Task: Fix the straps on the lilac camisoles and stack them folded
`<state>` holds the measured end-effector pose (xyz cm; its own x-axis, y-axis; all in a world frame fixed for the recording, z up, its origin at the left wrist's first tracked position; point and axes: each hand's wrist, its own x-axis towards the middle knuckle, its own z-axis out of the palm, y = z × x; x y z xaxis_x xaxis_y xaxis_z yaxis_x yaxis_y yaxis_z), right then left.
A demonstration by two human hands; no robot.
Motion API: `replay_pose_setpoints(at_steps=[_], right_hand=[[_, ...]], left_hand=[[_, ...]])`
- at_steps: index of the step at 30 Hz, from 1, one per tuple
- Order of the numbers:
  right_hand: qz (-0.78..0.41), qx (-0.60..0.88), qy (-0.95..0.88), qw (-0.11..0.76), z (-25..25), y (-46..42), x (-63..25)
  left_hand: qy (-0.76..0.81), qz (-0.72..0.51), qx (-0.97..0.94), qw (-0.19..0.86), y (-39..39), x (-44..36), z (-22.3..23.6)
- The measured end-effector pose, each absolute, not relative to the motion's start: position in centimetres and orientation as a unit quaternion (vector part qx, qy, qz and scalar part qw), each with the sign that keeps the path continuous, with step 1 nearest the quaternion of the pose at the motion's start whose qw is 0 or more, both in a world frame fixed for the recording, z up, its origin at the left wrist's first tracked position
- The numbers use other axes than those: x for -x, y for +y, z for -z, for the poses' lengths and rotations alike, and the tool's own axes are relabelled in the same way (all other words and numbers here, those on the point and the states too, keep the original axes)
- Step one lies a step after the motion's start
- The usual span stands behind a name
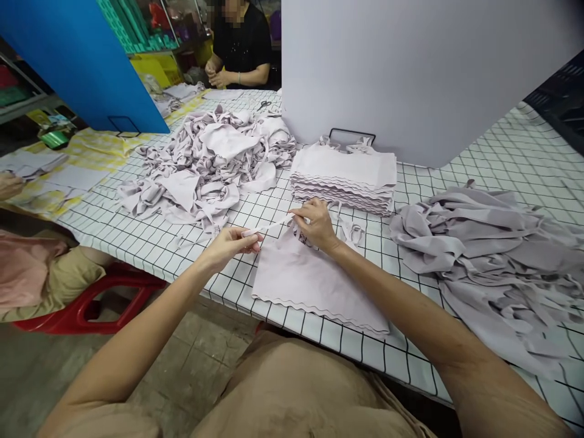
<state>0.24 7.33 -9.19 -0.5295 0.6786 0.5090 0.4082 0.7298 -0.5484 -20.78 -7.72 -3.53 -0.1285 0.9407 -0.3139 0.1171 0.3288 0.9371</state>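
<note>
A pale lilac camisole lies flat on the checked tablecloth in front of me, its wavy hem towards me. Between my hands one of its thin straps is drawn out to the left. The strap's left end is pinched between thumb and fingers of my left hand, above the table. My right hand pinches the strap near the camisole's top edge and covers part of it. Just behind stands a neat stack of folded camisoles, with straps at its far side.
A loose heap of lilac garments lies left, another pile right. A grey panel and a blue panel stand on wire holders. One person sits across the table; another's hand is far left, above a red stool.
</note>
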Motion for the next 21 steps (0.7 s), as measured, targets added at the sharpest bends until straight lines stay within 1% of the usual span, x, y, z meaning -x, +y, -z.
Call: replay_pose_setpoints(at_steps=[3,5,7,11,14,16,17,21], right_hand=[[-0.192,0.321,-0.850,0.370,9.4,7.6,-0.4],[-0.196,0.320,-0.853,0.363,9.5,7.7,-0.5],[-0.200,0.317,-0.858,0.352,9.4,7.8,-0.6],[-0.204,0.322,-0.858,0.344,9.3,7.9,-0.7],[-0.202,0.327,-0.855,0.347,9.4,7.8,-0.8],[-0.200,0.328,-0.856,0.347,9.5,7.8,-0.7],[-0.200,0.329,-0.856,0.345,9.5,7.8,-0.6],[-0.196,0.337,-0.856,0.340,9.6,8.0,-0.2]], left_hand=[[0.627,-0.397,-0.415,0.527,-8.4,20.7,3.5],[0.628,-0.397,-0.436,0.508,-8.2,20.5,3.8],[0.642,-0.400,-0.469,0.457,-7.3,20.3,4.5],[0.683,-0.380,-0.538,0.317,-4.8,20.2,6.2],[0.699,-0.345,-0.564,0.272,-3.2,20.2,7.2],[0.694,-0.344,-0.568,0.279,-2.4,19.8,7.5],[0.684,-0.357,-0.561,0.299,-1.9,19.4,7.6],[0.609,-0.413,-0.489,0.468,-0.1,17.3,7.5]])
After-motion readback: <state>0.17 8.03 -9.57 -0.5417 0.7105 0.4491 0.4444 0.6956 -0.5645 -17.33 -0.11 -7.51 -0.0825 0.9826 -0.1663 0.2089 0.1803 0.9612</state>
